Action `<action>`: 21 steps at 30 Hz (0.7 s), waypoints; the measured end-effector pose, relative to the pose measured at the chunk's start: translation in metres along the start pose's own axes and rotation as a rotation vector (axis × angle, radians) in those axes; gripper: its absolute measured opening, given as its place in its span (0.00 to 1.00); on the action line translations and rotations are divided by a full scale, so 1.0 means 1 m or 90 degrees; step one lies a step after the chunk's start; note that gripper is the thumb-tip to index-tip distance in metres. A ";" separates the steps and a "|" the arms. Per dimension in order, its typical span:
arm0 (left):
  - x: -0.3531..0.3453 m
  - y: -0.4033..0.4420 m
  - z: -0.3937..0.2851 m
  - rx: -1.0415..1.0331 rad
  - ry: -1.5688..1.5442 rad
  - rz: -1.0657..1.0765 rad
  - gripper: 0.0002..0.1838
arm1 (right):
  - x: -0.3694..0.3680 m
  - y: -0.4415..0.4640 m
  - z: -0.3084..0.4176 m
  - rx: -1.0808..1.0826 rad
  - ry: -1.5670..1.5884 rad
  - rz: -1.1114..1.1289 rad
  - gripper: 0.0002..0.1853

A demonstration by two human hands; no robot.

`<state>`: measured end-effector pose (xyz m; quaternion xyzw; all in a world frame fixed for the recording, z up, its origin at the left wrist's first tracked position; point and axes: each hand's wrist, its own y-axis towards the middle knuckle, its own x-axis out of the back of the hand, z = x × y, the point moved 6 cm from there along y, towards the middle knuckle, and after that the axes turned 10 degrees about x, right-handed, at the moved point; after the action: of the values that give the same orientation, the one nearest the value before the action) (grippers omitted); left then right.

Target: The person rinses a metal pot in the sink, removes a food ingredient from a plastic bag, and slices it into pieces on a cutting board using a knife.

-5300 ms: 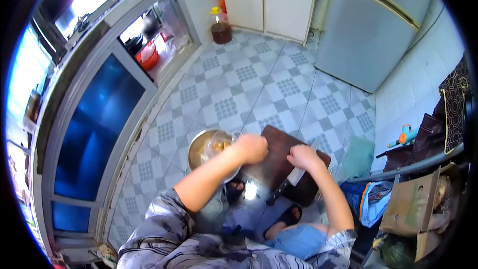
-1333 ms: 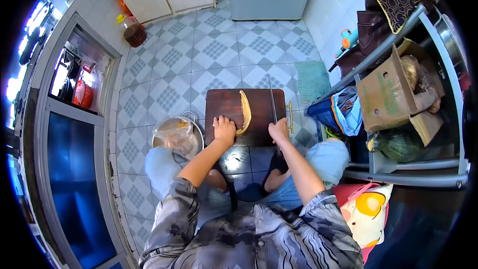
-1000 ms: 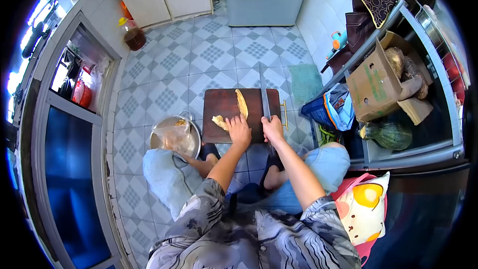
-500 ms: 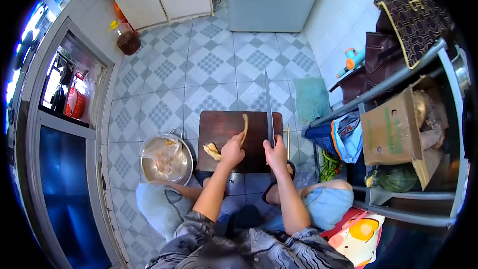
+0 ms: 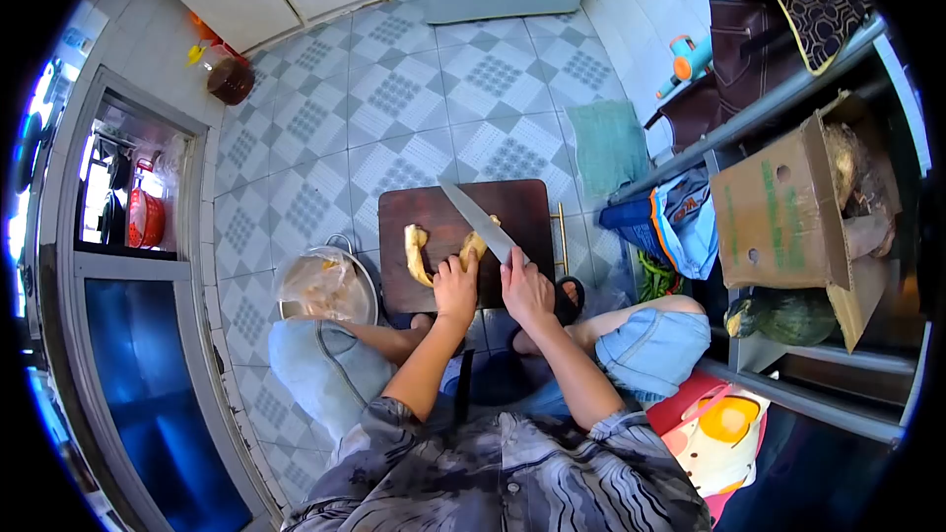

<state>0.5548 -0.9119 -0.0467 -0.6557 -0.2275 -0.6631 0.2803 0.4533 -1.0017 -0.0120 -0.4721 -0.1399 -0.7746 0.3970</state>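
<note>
A dark red-brown cutting board (image 5: 404, 212) lies low in front of me, between my knees. My right hand (image 5: 527, 289) is closed round the handle of a large knife (image 5: 473, 220), whose blade points up and left across the board. Under the blade's lower part is a pale yellow-brown food piece (image 5: 475, 244), partly hidden by blade and fingers. My left hand (image 5: 456, 288) presses its fingertips on the near end of that piece. A second, curved food piece (image 5: 415, 254) rests on the board's left side, just left of my left hand, with nothing holding it.
Left of the board stands a metal pot (image 5: 369, 286) with a plastic bag (image 5: 320, 281) in it. At the right a rack (image 5: 798, 360) holds a cardboard box (image 5: 778, 222) and a green squash (image 5: 788, 315). Green peppers (image 5: 654, 278) lie beside a blue bag (image 5: 687, 232).
The knife has swung from upright at the board's right side to a leftward slant over the food. My left hand's fingers now sit beside the blade. The camera view has shifted.
</note>
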 end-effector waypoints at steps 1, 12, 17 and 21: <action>0.004 -0.002 0.000 0.007 0.011 -0.023 0.27 | -0.001 -0.003 -0.004 0.006 -0.041 0.007 0.24; -0.002 0.033 -0.023 -0.097 -0.359 -0.152 0.26 | -0.024 -0.009 -0.033 0.049 -0.087 0.016 0.28; 0.003 0.035 -0.025 -0.103 -0.352 -0.125 0.25 | -0.021 -0.009 -0.032 0.028 -0.100 0.013 0.28; 0.001 0.037 -0.025 -0.116 -0.332 -0.118 0.23 | -0.018 -0.002 -0.028 0.022 -0.112 0.030 0.28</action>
<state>0.5609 -0.9565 -0.0490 -0.8029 -0.2904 -0.5127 0.0902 0.4386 -1.0083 -0.0410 -0.5344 -0.1762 -0.7181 0.4096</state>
